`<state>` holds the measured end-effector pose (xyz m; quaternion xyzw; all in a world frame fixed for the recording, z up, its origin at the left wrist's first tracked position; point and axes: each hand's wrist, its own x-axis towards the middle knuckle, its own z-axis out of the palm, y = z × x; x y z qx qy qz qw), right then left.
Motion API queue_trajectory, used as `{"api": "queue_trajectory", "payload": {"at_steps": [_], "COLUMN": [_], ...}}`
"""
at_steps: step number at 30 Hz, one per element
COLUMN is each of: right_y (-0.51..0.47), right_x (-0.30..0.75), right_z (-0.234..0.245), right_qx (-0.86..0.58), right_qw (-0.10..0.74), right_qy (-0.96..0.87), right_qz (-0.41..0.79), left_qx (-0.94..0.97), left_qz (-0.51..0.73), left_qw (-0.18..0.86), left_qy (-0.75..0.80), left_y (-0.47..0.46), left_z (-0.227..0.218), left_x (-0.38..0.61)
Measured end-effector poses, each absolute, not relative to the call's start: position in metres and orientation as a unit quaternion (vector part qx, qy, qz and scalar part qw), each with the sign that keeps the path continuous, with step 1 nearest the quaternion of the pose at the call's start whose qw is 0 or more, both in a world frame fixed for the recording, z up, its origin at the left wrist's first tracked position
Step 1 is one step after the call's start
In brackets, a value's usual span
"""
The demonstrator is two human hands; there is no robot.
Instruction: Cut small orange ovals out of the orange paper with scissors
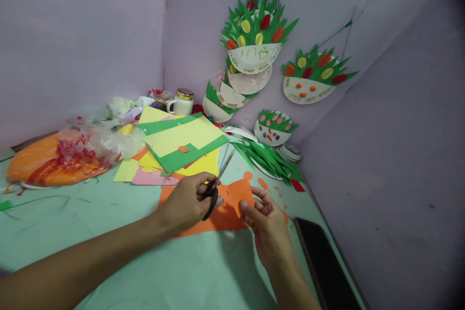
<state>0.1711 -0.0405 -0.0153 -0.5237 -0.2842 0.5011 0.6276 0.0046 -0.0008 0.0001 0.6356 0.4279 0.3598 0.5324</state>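
My left hand (189, 201) is closed round the black handles of a pair of scissors (217, 181), whose blades point up and away from me. My right hand (267, 223) pinches a small piece of orange paper (240, 193) right beside the blades. Under both hands a larger orange sheet (218, 220) lies flat on the pale green table (109, 223). Small orange scraps (262, 183) lie just beyond my right hand.
A stack of yellow, green and pink paper (181, 143) lies behind the hands. A plastic bag (72, 152) sits at the left, a white jar (183, 101) at the back. Green paper leaves (267, 157), paper-plate crafts (254, 53) on the wall, and a black phone (323, 256) are to the right.
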Motion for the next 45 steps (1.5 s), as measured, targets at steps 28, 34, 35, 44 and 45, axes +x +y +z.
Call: {"api": "queue_trajectory", "payload": {"at_steps": [28, 34, 35, 44, 45], "right_y": [-0.043, -0.043, -0.043, -0.044, -0.043], "right_x": [0.180, 0.180, 0.180, 0.181, 0.181], "right_z": [-0.009, -0.010, -0.010, -0.011, -0.011], "right_qx": [-0.495, -0.492, -0.492, -0.488, -0.489], "right_qw": [0.656, 0.653, 0.653, 0.657, 0.656], "right_qy": [-0.345, -0.346, -0.346, -0.339, -0.340], "right_qz": [0.453, 0.460, 0.460, 0.464, 0.464], "left_qx": [0.871, 0.872, 0.871, 0.858, 0.855], "left_qz": [0.183, 0.170, 0.167, 0.163, 0.161], "left_qw": [0.291, 0.307, 0.310, 0.349, 0.358], "left_qy": [0.351, 0.343, 0.344, 0.340, 0.338], "left_y": [-0.003, 0.000, 0.001, 0.001, 0.001], "left_z": [-0.005, -0.005, -0.005, -0.003, -0.002], "left_x": [-0.002, -0.003, -0.003, -0.004, -0.004]}}
